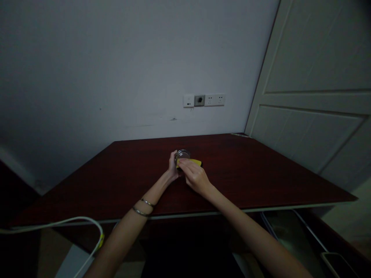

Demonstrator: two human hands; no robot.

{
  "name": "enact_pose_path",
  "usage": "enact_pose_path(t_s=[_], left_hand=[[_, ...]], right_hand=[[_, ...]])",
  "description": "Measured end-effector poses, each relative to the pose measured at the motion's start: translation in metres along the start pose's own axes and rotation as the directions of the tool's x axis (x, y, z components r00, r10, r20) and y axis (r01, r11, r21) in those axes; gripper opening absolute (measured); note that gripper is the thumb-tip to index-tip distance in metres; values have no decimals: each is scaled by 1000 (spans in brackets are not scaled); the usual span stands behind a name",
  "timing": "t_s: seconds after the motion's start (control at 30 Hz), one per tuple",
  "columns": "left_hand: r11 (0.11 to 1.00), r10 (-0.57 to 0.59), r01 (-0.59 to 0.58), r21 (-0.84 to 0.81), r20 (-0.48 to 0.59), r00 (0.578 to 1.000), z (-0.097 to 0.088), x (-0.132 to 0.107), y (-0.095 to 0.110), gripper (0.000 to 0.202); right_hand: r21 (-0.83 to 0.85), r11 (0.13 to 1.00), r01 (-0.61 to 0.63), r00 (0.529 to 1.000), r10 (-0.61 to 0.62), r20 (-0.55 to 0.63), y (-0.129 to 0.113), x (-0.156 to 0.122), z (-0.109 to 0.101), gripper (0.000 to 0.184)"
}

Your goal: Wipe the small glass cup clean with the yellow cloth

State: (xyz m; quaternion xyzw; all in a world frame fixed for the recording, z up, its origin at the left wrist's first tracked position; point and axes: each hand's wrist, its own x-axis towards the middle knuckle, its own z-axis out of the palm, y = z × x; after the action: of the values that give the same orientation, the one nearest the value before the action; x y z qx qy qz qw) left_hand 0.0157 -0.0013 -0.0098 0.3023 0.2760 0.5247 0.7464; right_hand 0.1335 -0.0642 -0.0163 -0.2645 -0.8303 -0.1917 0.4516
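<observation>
Far left, foreground: white cable (87, 219), arching along the near edge of the worktop (124, 166), with a yellow band (101, 240) around it; beneath, a pale flat panel (74, 262), partly visible. Behind, along the far side: plain wall (87, 61), lightly scuffed just above the worktop. Left of centre: forearm with two bracelets (147, 202), leading to the left hand (173, 166), curled around the left side of a round object (183, 153), shiny and ringed. Location of the round object: over the middle of the worktop, between both hands; contact with the surface impossible to tell. Across its near side: yellow item (197, 161), cloth or sponge, too small to tell which, pinched beneath the fingers of the right hand (195, 177) and pressed to the round object. On the wall above, in a row: white plate (188, 101), grey plate (199, 100), double socket (214, 100). Right: white panelled door (313, 73), beside the worktop. Lower right, below worktop level: dark-faced flat device (337, 263), pale-rimmed, near a thin white cord (311, 231).
</observation>
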Motion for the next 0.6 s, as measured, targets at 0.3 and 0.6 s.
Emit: enact_pose_path(t_s=[0.3,0.6], left_hand=[[951,-268,243,189,115,957,-3,-2,-1,52],[999,-19,19,-34,-15,1000,0,3,0,39]], right_hand=[[-23,996,-87,996,86,-30,25,6,-3,46],[-5,1000,-13,1000,13,10,-4,-2,15,49]])
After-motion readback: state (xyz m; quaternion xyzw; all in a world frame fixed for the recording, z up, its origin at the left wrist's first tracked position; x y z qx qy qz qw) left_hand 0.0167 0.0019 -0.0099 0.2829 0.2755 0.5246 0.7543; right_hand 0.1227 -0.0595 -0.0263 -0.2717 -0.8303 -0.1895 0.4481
